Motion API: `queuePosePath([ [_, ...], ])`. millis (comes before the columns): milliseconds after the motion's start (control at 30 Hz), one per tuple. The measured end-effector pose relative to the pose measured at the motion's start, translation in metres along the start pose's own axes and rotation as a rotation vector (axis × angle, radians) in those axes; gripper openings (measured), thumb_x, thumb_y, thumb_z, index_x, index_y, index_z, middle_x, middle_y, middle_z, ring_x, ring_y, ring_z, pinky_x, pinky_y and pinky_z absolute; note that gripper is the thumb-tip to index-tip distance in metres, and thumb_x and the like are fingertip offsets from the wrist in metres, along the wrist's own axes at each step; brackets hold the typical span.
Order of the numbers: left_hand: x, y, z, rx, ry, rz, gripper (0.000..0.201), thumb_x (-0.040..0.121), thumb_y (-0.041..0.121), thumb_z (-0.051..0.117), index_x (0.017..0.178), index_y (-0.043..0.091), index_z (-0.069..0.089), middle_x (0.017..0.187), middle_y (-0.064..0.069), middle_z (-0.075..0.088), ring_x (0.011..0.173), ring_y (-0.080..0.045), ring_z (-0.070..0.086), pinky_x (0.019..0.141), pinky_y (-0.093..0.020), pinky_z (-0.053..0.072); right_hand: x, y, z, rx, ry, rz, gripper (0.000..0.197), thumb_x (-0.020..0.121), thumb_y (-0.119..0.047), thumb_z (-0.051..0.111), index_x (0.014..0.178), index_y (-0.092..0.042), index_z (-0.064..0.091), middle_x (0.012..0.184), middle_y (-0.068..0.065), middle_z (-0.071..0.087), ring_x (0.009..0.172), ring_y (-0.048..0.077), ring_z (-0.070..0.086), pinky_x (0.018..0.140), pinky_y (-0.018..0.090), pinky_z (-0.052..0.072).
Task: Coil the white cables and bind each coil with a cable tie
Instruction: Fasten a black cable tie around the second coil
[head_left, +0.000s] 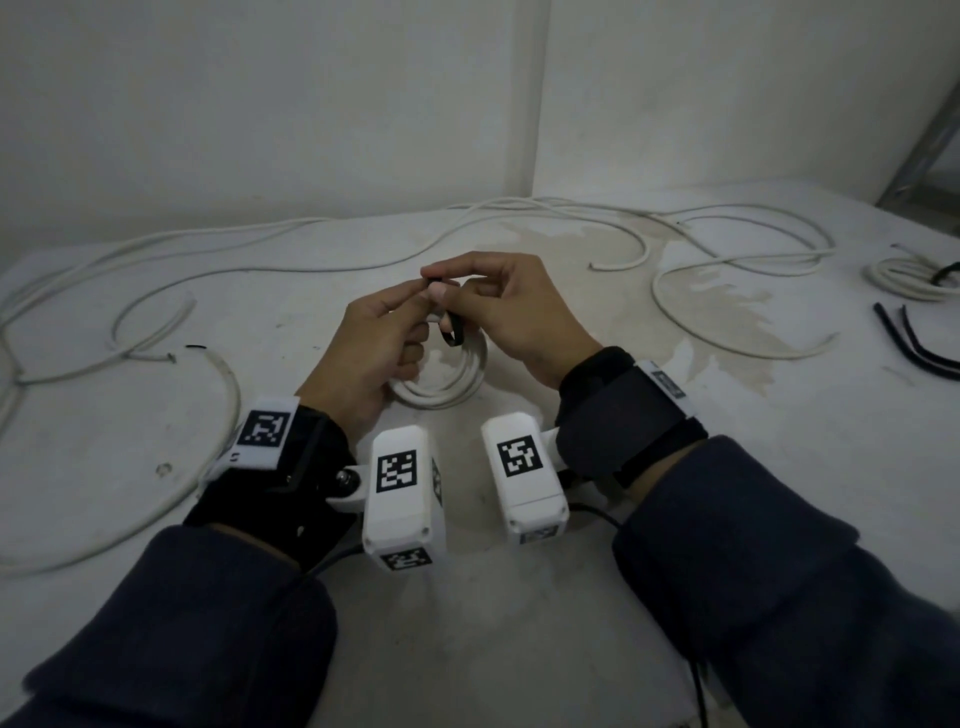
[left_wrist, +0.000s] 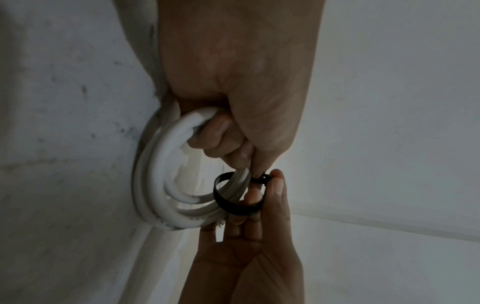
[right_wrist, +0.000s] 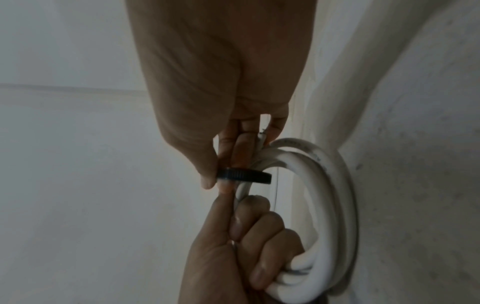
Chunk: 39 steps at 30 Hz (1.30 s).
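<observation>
Left grip (head_left: 371, 358) clutches the coil (head_left: 447, 384); right grip (head_left: 511, 312) pinches its tie (head_left: 451, 327).

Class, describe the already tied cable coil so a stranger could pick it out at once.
Start at the white table and look to its far right edge. There a small coil of white cable lies flat, beyond two loose black ties. Unlike the coil in the hands, nobody touches it.

We face two plain white walls (head_left: 260, 104) meeting at a corner behind a pale, stained surface (head_left: 597, 597). A grey metal frame (head_left: 924, 150) leans at the far right. Light is dim.
</observation>
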<state>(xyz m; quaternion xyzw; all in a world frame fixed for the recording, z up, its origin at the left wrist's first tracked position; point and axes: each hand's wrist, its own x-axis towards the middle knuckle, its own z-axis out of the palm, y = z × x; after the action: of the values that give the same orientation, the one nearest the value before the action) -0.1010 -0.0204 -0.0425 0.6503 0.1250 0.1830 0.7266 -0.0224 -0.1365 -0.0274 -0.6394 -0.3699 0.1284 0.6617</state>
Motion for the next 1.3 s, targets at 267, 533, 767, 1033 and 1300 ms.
queuePosePath([
  [267, -0.002, 0.001, 0.0, 0.015, -0.027, 0.034, 0.022, 0.099, 0.016, 0.047, 0.092, 0.017, 0.067, 0.049, 0.01, 0.029, 0.041, -0.002, 0.019, 0.036, -0.014, 0.015, 0.001, -0.003, 0.003, 0.035, 0.053, -0.021, 0.017, 0.088, 0.003, 0.063, 0.103, 0.009, 0.068, 0.063, 0.011, 0.063, 0.048, 0.004, 0.059, 0.057, 0.017, 0.049],
  [533, -0.003, 0.001, 0.002, 0.035, -0.023, 0.047, 0.026, 0.1, 0.013, 0.045, 0.082, 0.011, 0.064, 0.046, 0.011, 0.028, 0.039, -0.003, 0.019, 0.036, -0.015, 0.016, 0.004, -0.005, 0.01, -0.028, 0.169, -0.005, 0.004, 0.085, -0.003, 0.069, 0.088, -0.001, 0.072, 0.058, 0.01, 0.065, 0.05, 0.01, 0.063, 0.059, 0.029, 0.056],
  [767, -0.005, 0.002, 0.001, 0.074, -0.039, 0.049, 0.023, 0.1, 0.012, 0.045, 0.09, 0.007, 0.066, 0.047, 0.01, 0.03, 0.04, -0.004, 0.02, 0.037, -0.015, 0.018, 0.008, -0.005, 0.013, -0.168, 0.261, 0.034, 0.01, 0.08, -0.019, 0.076, 0.08, -0.01, 0.074, 0.059, 0.01, 0.066, 0.055, 0.018, 0.061, 0.062, 0.03, 0.053],
  [1033, -0.004, 0.002, 0.0, 0.025, -0.063, -0.016, 0.026, 0.1, 0.014, 0.044, 0.094, 0.007, 0.068, 0.046, 0.011, 0.027, 0.037, -0.002, 0.02, 0.034, -0.013, 0.018, 0.0, -0.008, 0.005, 0.059, 0.202, 0.187, 0.012, 0.081, -0.009, 0.074, 0.072, -0.002, 0.069, 0.066, 0.005, 0.063, 0.05, -0.004, 0.056, 0.051, 0.008, 0.042],
  [1300, -0.007, 0.004, 0.007, 0.046, -0.191, -0.15, 0.03, 0.101, 0.018, 0.04, 0.095, 0.008, 0.068, 0.05, 0.008, 0.021, 0.038, -0.002, 0.016, 0.037, -0.014, 0.014, 0.004, -0.003, -0.002, 0.243, 0.441, 0.209, 0.017, 0.08, -0.005, 0.073, 0.065, -0.005, 0.065, 0.071, 0.007, 0.064, 0.069, 0.013, 0.063, 0.051, 0.004, 0.043],
])
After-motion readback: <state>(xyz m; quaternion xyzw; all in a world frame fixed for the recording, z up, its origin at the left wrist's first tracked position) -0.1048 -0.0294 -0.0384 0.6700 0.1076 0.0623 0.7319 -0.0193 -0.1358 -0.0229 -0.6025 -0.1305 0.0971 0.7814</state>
